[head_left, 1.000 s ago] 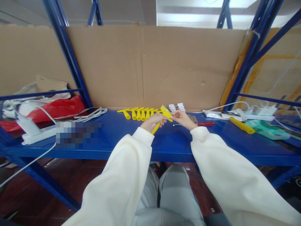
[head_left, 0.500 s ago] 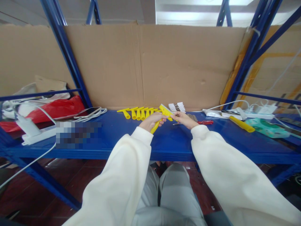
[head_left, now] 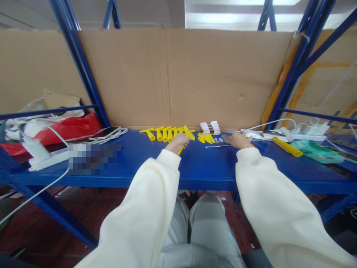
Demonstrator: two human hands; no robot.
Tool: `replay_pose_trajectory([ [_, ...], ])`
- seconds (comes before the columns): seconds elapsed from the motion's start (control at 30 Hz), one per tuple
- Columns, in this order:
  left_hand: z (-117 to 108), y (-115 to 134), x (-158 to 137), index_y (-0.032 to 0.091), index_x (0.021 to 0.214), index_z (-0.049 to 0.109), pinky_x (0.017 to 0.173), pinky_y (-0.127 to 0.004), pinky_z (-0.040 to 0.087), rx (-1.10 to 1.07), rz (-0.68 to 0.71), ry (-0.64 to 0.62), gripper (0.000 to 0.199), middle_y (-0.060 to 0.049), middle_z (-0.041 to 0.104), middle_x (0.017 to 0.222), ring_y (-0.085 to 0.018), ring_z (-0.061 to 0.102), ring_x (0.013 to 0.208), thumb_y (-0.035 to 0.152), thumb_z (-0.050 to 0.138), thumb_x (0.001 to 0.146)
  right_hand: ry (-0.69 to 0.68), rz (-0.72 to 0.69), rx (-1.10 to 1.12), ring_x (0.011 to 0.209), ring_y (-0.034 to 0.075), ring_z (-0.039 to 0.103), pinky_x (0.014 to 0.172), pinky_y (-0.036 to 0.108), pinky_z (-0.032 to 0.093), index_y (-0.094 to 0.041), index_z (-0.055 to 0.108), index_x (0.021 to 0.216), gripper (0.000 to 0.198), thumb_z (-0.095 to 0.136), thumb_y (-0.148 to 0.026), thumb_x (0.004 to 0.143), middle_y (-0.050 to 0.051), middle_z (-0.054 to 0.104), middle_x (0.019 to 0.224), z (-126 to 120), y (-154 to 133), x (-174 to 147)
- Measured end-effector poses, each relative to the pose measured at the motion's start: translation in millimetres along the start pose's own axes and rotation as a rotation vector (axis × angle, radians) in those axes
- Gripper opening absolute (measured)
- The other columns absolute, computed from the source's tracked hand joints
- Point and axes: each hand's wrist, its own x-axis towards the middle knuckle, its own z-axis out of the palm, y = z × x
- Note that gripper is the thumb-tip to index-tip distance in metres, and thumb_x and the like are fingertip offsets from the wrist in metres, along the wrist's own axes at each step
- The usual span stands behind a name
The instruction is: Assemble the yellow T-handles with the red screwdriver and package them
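Note:
My left hand (head_left: pixel 177 142) is closed around the handle of a yellow T-shaped scraper (head_left: pixel 189 132), its wide head pointing up and to the right. My right hand (head_left: pixel 241 140) is closed over the handle of a red-handled screwdriver, whose thin metal shaft (head_left: pixel 218 146) shows to the left on the blue shelf. Most of the handle is hidden under the fingers. Between the hands lie several small yellow plastic pieces (head_left: pixel 205 138). Left of them, a row of yellow T-shaped scraper handles (head_left: pixel 164 134) lies along the cardboard.
A stack of white strips (head_left: pixel 210 127) sits by the cardboard wall (head_left: pixel 195 78). Right are a yellow tube (head_left: pixel 287 147), a green packet (head_left: pixel 318 151) and cables. Left are a phone (head_left: pixel 104 133), a white power strip (head_left: pixel 48 158) and a red bag (head_left: pixel 72 128). Blue posts (head_left: pixel 80 67) flank the shelf.
My right hand has left the scraper head and moved right onto the screwdriver handle. My left hand keeps the scraper, now slightly lower and further left. The small yellow pieces are uncovered.

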Motion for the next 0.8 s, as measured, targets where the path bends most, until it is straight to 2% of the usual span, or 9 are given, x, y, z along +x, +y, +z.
replay_pose_trajectory([
  [0.1,1,-1,1,0.020,0.063,0.044,0.043,-0.020,0.026,0.054,-0.011,0.020,0.031,0.005,0.041,0.050,-0.008,0.038,0.042,0.003,0.057,0.085,-0.018,0.137,-0.075,0.123,0.038,0.052,0.100,0.066,0.035,-0.016,0.072,0.105,0.027,0.055,-0.022,0.085,0.021,0.066,0.119,-5,12,-2],
  [0.3,5,-4,7,0.018,0.069,0.050,0.043,-0.020,0.025,0.110,-0.034,0.029,0.025,0.006,0.042,0.048,-0.008,0.038,0.041,0.001,0.063,0.081,-0.055,0.151,-0.121,0.114,0.035,0.060,0.097,0.062,0.040,-0.019,0.073,0.092,0.022,0.058,-0.015,0.077,0.018,0.069,0.106,-9,30,-5],
  [0.43,5,-5,10,0.017,0.076,0.053,0.043,-0.020,0.026,0.140,-0.054,-0.004,0.020,0.007,0.043,0.049,-0.008,0.039,0.041,0.001,0.063,0.081,-0.095,0.088,-0.113,0.100,0.031,0.065,0.094,0.058,0.043,-0.022,0.072,0.084,0.013,0.063,-0.019,0.074,0.012,0.072,0.094,-6,33,-5],
  [0.57,3,-6,12,0.017,0.075,0.052,0.044,-0.020,0.028,0.128,-0.050,-0.029,0.018,0.006,0.043,0.049,-0.009,0.040,0.041,0.003,0.061,0.084,-0.082,-0.043,-0.071,0.084,0.025,0.066,0.087,0.049,0.049,-0.023,0.069,0.078,0.009,0.068,-0.023,0.069,0.006,0.070,0.081,-2,35,-1],
  [0.8,2,-7,13,0.018,0.071,0.048,0.044,-0.020,0.028,0.109,-0.066,-0.042,0.023,0.006,0.044,0.049,-0.008,0.039,0.041,0.003,0.058,0.087,-0.228,-0.150,0.090,0.075,0.019,0.065,0.072,0.028,0.050,-0.021,0.068,0.072,0.013,0.067,-0.012,0.064,0.002,0.069,0.073,-4,20,-6],
])
